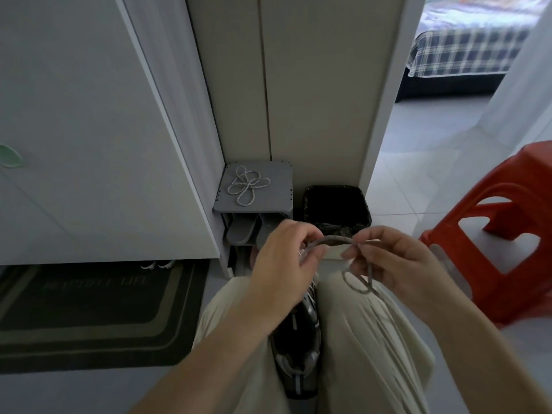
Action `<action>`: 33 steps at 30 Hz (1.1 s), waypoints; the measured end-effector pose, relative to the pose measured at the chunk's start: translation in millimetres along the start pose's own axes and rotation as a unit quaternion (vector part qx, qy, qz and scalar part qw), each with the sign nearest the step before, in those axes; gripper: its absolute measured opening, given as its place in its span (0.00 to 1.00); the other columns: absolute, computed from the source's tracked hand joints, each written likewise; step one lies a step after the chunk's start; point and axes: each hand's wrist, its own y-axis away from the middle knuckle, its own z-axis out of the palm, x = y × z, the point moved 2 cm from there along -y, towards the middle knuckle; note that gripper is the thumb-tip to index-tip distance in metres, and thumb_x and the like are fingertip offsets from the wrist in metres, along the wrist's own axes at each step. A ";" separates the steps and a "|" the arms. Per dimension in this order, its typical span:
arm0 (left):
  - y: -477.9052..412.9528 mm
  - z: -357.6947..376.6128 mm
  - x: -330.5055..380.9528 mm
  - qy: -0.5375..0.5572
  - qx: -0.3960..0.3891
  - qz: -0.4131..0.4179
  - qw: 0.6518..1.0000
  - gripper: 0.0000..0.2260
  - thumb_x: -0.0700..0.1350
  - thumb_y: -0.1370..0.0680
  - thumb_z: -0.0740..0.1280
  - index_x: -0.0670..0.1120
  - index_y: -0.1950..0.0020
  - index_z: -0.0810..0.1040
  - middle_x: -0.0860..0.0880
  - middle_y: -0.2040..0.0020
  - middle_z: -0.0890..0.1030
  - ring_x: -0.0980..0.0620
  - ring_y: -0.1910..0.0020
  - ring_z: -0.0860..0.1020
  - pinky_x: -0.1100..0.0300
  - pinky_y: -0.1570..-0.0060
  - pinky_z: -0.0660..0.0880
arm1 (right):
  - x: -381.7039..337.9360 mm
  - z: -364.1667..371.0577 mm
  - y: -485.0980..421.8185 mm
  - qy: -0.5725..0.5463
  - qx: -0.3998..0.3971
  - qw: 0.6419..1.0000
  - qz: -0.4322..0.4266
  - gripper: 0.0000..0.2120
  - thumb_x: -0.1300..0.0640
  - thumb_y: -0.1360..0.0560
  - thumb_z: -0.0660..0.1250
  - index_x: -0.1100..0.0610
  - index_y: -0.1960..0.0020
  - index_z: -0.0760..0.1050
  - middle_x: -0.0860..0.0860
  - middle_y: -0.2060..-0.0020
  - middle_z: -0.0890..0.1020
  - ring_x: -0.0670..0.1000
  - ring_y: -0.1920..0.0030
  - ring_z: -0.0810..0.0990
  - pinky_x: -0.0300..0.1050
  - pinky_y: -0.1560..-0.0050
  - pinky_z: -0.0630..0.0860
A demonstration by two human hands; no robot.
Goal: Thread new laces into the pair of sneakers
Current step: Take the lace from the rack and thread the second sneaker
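Left hand point(286, 258) and right hand point(397, 261) each pinch one grey lace point(337, 241) in a tight grip, the sneaker point(301, 348) below seemingly barely threaded, the second lace point(246, 186) beyond untouched.

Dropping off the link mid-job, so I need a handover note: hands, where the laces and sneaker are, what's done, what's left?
Left hand: grips the grey lace just above the sneaker.
Right hand: pinches the same lace; its tail loops down onto the right thigh.
Sneaker: wedged between the thighs.
Second lace: coiled loose on top of the shoe rack ahead.
Done: cannot tell how many eyelets are threaded; the left hand hides them.
Left: finish this sneaker, then lace the other one, not clearly in view.
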 end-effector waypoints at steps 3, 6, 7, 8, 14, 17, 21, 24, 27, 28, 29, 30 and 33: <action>12.7 9.4 17.9 0.082 -0.065 -0.046 0.993 0.12 0.58 0.27 0.66 0.53 0.51 0.78 0.58 0.56 0.80 0.60 0.58 0.77 0.65 0.57 0.74 | 1.8 8.5 -0.8 -0.095 0.000 0.995 -0.004 0.17 0.56 0.40 0.70 0.62 0.54 0.74 0.60 0.57 0.84 0.52 0.61 0.83 0.41 0.58 0.80; 15.5 19.6 22.3 0.238 -0.143 -0.118 0.953 0.09 0.52 0.29 0.73 0.56 0.52 0.77 0.60 0.55 0.81 0.65 0.55 0.78 0.70 0.55 0.72 | 5.8 15.8 -2.1 -0.146 0.008 0.989 -0.012 0.16 0.58 0.39 0.71 0.62 0.54 0.73 0.61 0.53 0.83 0.52 0.57 0.84 0.45 0.57 0.81; 16.4 21.3 21.9 0.231 -0.145 -0.104 0.956 0.08 0.53 0.30 0.73 0.58 0.55 0.76 0.62 0.58 0.80 0.64 0.58 0.78 0.70 0.58 0.72 | 6.0 18.7 -2.1 -0.154 0.005 0.988 -0.012 0.16 0.59 0.39 0.71 0.61 0.54 0.74 0.62 0.53 0.83 0.53 0.56 0.84 0.46 0.55 0.82; 17.6 22.4 20.2 0.209 -0.144 -0.099 0.962 0.06 0.53 0.31 0.72 0.59 0.58 0.76 0.62 0.63 0.79 0.64 0.62 0.77 0.69 0.60 0.71 | 6.9 20.1 -2.6 -0.158 0.002 0.987 -0.014 0.16 0.60 0.40 0.71 0.61 0.54 0.73 0.62 0.53 0.83 0.53 0.55 0.84 0.45 0.53 0.81; 28.7 12.9 -2.0 0.069 -0.207 -0.138 0.966 0.06 0.46 0.24 0.67 0.51 0.51 0.83 0.60 0.65 0.78 0.64 0.64 0.77 0.69 0.59 0.73 | -2.3 13.5 -6.8 -0.122 0.040 0.991 -0.040 0.08 0.61 0.35 0.69 0.58 0.57 0.73 0.58 0.56 0.84 0.48 0.64 0.81 0.36 0.67 0.75; 35.8 0.0 -16.5 0.053 -0.206 -0.193 0.958 0.07 0.46 0.24 0.66 0.57 0.49 0.80 0.58 0.61 0.82 0.59 0.60 0.81 0.58 0.53 0.78 | -2.1 1.8 -9.4 -0.014 0.078 0.996 -0.033 0.10 0.70 0.25 0.61 0.58 0.59 0.75 0.56 0.58 0.84 0.47 0.65 0.78 0.37 0.68 0.72; 39.4 -17.5 -30.5 0.053 -0.227 -0.240 0.942 0.12 0.43 0.23 0.65 0.55 0.42 0.73 0.54 0.61 0.83 0.63 0.71 0.77 0.67 0.69 0.73 | 12.8 -17.7 -14.9 0.436 0.120 0.890 -0.047 0.15 0.69 0.25 0.59 0.53 0.59 0.79 0.52 0.61 0.83 0.48 0.63 0.81 0.43 0.62 0.77; 39.4 -30.9 -37.3 0.008 -0.267 -0.223 0.938 0.04 0.46 0.22 0.65 0.52 0.50 0.79 0.55 0.63 0.83 0.66 0.67 0.78 0.66 0.59 0.77 | 25.0 -24.1 -16.3 0.525 0.132 0.839 -0.059 0.15 0.67 0.24 0.58 0.53 0.55 0.79 0.51 0.54 0.83 0.49 0.57 0.80 0.45 0.58 0.76; 39.6 -43.2 -41.3 0.011 -0.283 -0.233 0.930 0.06 0.47 0.22 0.66 0.49 0.56 0.81 0.54 0.65 0.82 0.63 0.66 0.78 0.62 0.56 0.77 | 33.1 -29.5 -19.8 0.568 0.106 0.816 -0.025 0.12 0.64 0.25 0.60 0.54 0.49 0.80 0.50 0.45 0.81 0.47 0.56 0.77 0.41 0.57 0.72; 39.5 -45.2 -41.2 0.009 -0.290 -0.231 0.929 0.08 0.48 0.22 0.65 0.50 0.58 0.81 0.55 0.66 0.82 0.62 0.67 0.78 0.63 0.57 0.77 | 35.5 -28.0 -19.2 0.604 0.093 0.791 -0.017 0.12 0.63 0.25 0.61 0.52 0.48 0.80 0.51 0.41 0.78 0.49 0.50 0.77 0.43 0.51 0.72; 39.9 -44.5 -40.7 0.006 -0.298 -0.229 0.927 0.09 0.50 0.21 0.65 0.51 0.60 0.80 0.55 0.67 0.81 0.62 0.67 0.78 0.63 0.59 0.77 | 36.4 -23.1 -17.5 0.637 0.086 0.765 -0.033 0.11 0.61 0.25 0.63 0.51 0.47 0.80 0.51 0.38 0.76 0.52 0.43 0.76 0.46 0.46 0.72; 40.3 -41.6 -39.5 0.002 -0.305 -0.226 0.925 0.10 0.51 0.21 0.64 0.51 0.60 0.80 0.57 0.69 0.80 0.63 0.68 0.77 0.64 0.59 0.77 | 37.3 -14.3 -15.3 0.639 0.084 0.761 -0.080 0.11 0.61 0.26 0.64 0.51 0.48 0.81 0.50 0.37 0.76 0.53 0.40 0.75 0.48 0.43 0.71; 40.1 -27.9 -33.3 -0.008 -0.307 -0.210 0.928 0.12 0.55 0.22 0.64 0.53 0.62 0.80 0.59 0.72 0.79 0.60 0.69 0.78 0.56 0.56 0.79 | 33.0 29.9 0.9 0.498 0.012 0.847 -0.187 0.08 0.56 0.25 0.66 0.46 0.51 0.80 0.39 0.49 0.80 0.39 0.49 0.78 0.34 0.48 0.73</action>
